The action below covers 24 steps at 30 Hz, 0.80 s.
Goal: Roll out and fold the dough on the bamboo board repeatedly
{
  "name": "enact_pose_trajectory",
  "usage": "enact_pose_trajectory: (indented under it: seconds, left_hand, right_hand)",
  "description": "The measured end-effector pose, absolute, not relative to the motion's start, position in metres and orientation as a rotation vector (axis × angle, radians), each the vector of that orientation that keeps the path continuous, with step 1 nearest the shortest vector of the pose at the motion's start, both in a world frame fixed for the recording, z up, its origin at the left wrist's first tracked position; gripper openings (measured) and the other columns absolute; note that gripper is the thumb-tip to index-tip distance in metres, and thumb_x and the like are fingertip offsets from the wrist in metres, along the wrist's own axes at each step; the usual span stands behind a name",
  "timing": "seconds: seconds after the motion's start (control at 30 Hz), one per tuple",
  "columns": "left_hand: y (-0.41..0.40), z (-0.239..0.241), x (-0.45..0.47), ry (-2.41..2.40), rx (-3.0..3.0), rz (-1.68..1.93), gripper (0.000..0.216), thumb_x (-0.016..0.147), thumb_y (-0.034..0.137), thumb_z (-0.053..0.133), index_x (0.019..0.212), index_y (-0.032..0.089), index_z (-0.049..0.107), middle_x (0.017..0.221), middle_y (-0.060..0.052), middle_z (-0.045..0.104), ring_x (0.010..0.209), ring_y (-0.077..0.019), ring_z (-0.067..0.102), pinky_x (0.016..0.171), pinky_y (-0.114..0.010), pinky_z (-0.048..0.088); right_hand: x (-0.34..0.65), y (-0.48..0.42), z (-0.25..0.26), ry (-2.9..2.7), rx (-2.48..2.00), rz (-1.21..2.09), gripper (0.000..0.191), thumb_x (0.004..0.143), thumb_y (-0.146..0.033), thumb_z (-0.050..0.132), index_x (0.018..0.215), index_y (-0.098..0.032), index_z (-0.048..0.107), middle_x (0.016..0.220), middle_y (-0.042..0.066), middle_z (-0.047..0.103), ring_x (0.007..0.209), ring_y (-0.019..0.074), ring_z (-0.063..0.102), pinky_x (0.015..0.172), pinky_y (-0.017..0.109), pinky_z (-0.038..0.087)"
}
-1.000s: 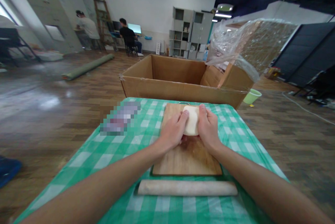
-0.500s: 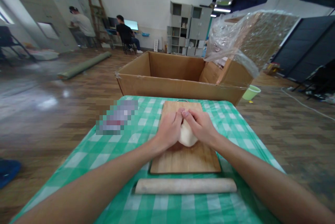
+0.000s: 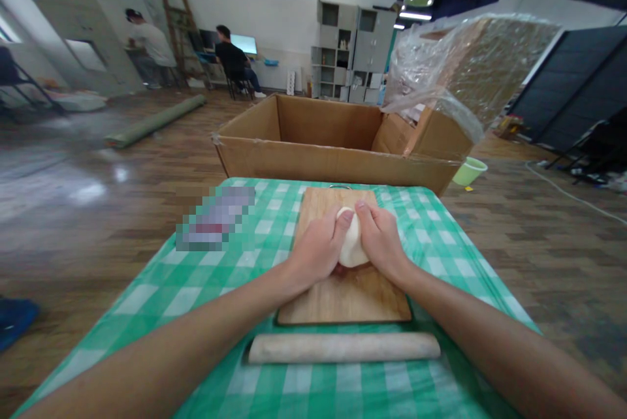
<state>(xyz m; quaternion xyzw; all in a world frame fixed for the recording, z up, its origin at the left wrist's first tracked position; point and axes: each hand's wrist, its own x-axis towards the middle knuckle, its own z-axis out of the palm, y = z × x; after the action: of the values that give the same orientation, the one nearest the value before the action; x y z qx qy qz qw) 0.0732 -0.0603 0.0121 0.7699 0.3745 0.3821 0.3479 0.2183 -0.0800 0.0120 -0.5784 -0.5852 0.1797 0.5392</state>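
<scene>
A pale ball of dough (image 3: 351,248) is held between my two hands over a wooden cutting board (image 3: 345,305). My left hand (image 3: 321,243) is closed round its left side, thumb lying on top. From the right, my right hand (image 3: 381,236) grips it with the thumb near the upper edge. The fingertips on the far side and the dough's underside are hidden. Nearer to me than the board, a wooden rolling pin (image 3: 343,348) lies crosswise between my forearms.
A green and white checked cloth (image 3: 245,282) covers the table. At its far left lies a pixelated, blurred item (image 3: 215,218). Beyond the far edge stands a large cardboard box (image 3: 333,155), with a light green bucket (image 3: 470,171) on the floor to its right. Two people sit farther back.
My thumbs have moved apart, so more of the dough's top shows between them. Both hands still hold it over the board. The view has shifted slightly.
</scene>
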Motion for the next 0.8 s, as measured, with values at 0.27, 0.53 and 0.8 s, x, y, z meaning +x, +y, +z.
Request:
enact_pose_trajectory:
  seconds: [0.27,0.53,0.8]
  left_hand:
    - [-0.065,0.022,0.07,0.99,1.949,1.007,0.06,0.107,0.053,0.027,0.082,0.018,0.07,0.083,-0.007,0.076,0.08,-0.0216,0.069,0.071,-0.032,0.049]
    - [-0.053,0.014,0.072,1.093,1.631,1.034,0.065,0.102,0.064,0.033,0.071,0.017,0.067,0.067,-0.008,0.07,0.067,-0.0211,0.067,0.056,-0.029,0.044]
    - [-0.05,0.022,0.074,1.104,1.726,1.079,0.064,0.101,0.059,0.041,0.056,0.018,0.058,0.058,-0.004,0.062,0.055,-0.0162,0.056,0.048,-0.027,0.033]
  right_hand:
    - [0.209,-0.094,0.018,-1.518,-1.172,0.701,0.051,0.105,-0.056,0.041,0.079,-0.019,0.066,0.078,0.002,0.068,0.072,0.0166,0.058,0.062,0.027,0.042]
    - [0.219,-0.09,0.024,-1.715,-1.246,0.592,0.053,0.102,-0.054,0.047,0.063,-0.02,0.057,0.058,-0.002,0.048,0.056,0.0125,0.043,0.051,0.027,0.028]
    - [0.222,-0.077,0.014,-1.428,-1.316,0.51,0.052,0.099,-0.05,0.049,0.057,-0.021,0.049,0.053,-0.002,0.043,0.052,0.0127,0.039,0.047,0.028,0.025]
